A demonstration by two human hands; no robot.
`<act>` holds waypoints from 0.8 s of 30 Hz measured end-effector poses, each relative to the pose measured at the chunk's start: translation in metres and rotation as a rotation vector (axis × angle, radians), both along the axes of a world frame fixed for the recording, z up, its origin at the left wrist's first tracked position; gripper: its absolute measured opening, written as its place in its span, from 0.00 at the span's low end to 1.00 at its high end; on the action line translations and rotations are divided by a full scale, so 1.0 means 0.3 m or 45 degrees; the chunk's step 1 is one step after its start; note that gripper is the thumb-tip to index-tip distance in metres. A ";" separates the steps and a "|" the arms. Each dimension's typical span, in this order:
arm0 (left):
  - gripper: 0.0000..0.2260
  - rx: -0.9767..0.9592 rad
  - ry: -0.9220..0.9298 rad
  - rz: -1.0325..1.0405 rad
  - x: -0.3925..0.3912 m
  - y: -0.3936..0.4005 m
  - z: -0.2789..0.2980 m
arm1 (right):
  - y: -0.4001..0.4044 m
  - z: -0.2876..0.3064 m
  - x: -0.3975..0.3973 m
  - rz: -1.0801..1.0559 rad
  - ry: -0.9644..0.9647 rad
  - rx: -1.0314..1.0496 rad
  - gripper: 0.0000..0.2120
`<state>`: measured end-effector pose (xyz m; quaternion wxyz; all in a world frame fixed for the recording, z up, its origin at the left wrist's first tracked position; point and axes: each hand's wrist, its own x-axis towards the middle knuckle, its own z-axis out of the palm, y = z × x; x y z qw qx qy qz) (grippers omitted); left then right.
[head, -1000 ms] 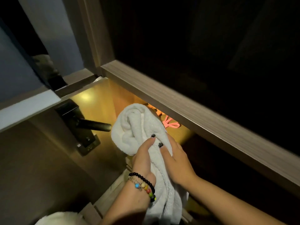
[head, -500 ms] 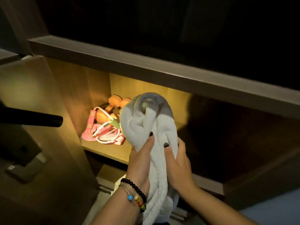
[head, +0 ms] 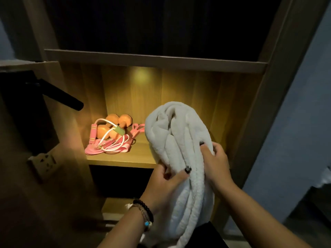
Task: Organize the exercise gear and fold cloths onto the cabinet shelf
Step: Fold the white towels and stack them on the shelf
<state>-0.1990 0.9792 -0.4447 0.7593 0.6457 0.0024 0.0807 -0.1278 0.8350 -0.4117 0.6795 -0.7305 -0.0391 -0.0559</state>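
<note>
A thick white towel point(head: 176, 133), bunched and folded over, hangs in front of the lit cabinet shelf point(head: 121, 159). My left hand point(head: 165, 183) grips its left side from below, thumb across the folds. My right hand point(head: 215, 161) grips its right side a little higher. The towel's upper end reaches over the right half of the shelf; its lower end hangs down toward my body. On the left half of the shelf lie orange dumbbells point(head: 114, 126) tangled with a pink and white skipping rope point(head: 109, 146).
A dark door handle point(head: 62, 96) juts out from the left, above a wall socket point(head: 45, 162). A shelf board point(head: 155, 59) caps the lit compartment, with dark space above it. Below the shelf is a dark opening and a lower ledge point(head: 116, 205). A pale wall stands at the right.
My view swung right and now faces the cabinet squarely. Both hands carried the towel to the right half of the lit shelf, holding it throughout.
</note>
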 end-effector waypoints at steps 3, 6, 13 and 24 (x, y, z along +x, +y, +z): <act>0.30 0.179 -0.011 0.089 -0.038 -0.012 -0.066 | -0.030 0.004 -0.016 0.010 -0.028 -0.050 0.14; 0.20 0.062 -0.059 0.246 -0.054 -0.005 -0.115 | -0.039 -0.027 -0.041 0.110 -0.005 -0.146 0.17; 0.18 -0.183 -0.030 0.253 -0.022 -0.001 -0.059 | -0.084 0.034 -0.017 0.356 -0.020 -0.434 0.35; 0.23 -0.092 0.247 0.434 0.398 0.286 0.071 | -0.185 0.146 0.323 0.171 -0.148 -0.662 0.30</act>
